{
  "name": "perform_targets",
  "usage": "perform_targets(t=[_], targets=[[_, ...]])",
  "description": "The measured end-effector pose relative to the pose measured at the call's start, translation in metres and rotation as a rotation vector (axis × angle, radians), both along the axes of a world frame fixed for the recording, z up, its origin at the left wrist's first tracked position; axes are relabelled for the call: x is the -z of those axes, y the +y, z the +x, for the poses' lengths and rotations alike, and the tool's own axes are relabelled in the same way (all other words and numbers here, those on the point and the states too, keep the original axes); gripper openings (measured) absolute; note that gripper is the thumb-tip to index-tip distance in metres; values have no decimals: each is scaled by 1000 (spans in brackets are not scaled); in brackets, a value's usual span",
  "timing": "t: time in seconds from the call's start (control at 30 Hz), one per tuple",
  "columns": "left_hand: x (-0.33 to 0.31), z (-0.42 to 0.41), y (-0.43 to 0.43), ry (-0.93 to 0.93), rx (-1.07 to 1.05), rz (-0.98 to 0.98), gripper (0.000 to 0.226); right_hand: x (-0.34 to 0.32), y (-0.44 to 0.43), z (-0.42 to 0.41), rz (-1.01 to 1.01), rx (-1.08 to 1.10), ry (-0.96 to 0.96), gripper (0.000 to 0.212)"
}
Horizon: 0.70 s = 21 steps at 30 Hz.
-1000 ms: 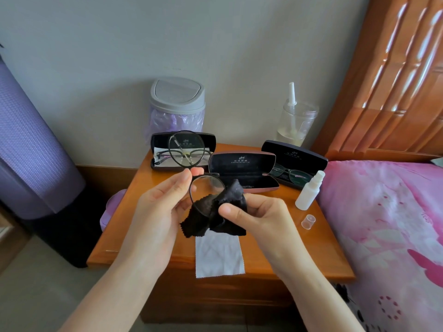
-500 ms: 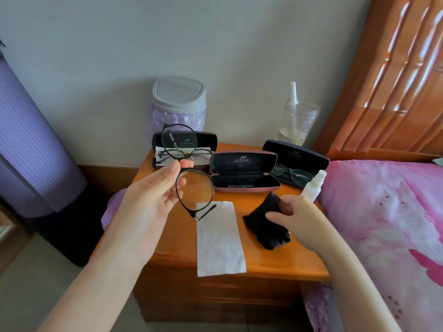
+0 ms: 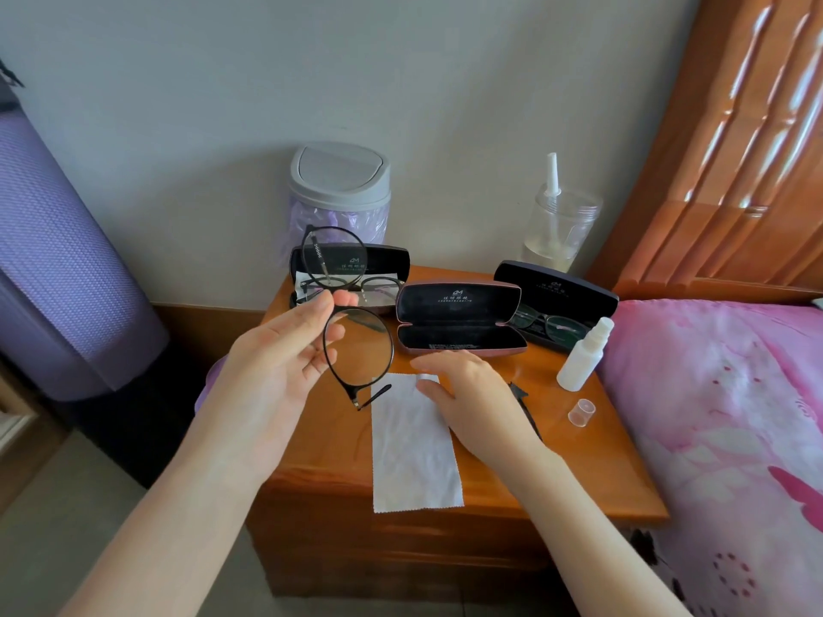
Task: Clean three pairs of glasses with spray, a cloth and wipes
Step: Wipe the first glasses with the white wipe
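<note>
My left hand pinches the bridge of black round-rimmed glasses, held upright above the wooden nightstand. My right hand hovers palm down over the top of the white wipe, fingers apart and holding nothing. The black cloth lies on the wood behind my right wrist, mostly hidden. An empty pink-edged case stands open in the middle. A second pair rests in the left black case, a third in the right black case. The white spray bottle stands uncapped, its clear cap beside it.
A small grey-lidded bin and a clear jar with a nozzle stand at the back of the nightstand. A pink bedspread borders the right side, under a wooden headboard. A purple rolled mat leans at the left.
My right hand set the black cloth down on the nightstand, let go and moved left over the white wipe. My left hand keeps holding the glasses, lifted slightly away.
</note>
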<state>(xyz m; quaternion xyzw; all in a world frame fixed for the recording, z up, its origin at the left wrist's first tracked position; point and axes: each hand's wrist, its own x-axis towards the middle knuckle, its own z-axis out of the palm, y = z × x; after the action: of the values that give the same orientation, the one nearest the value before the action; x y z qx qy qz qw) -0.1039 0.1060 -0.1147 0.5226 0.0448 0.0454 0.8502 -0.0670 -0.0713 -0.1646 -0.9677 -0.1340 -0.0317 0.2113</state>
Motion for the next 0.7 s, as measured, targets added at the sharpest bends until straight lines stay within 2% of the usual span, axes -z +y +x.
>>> perform_targets(t=[0.17,0.23,0.47,0.6,0.7], targets=[[1,1,1,13,6,6,19,15,11,5,-148,-64,-70,45],[1,1,1,15,24,3,20,18,10,8,-161,-76,-89,41],[1,2,1,14,47,23,22,14,4,6,98,22,-26,15],[3,-1,-1,-14,39,16,19,-12,-5,-2,401,85,-12,4],[8,-1,-3,-14,44,33,23,-35,-7,-10,605,83,-62,7]])
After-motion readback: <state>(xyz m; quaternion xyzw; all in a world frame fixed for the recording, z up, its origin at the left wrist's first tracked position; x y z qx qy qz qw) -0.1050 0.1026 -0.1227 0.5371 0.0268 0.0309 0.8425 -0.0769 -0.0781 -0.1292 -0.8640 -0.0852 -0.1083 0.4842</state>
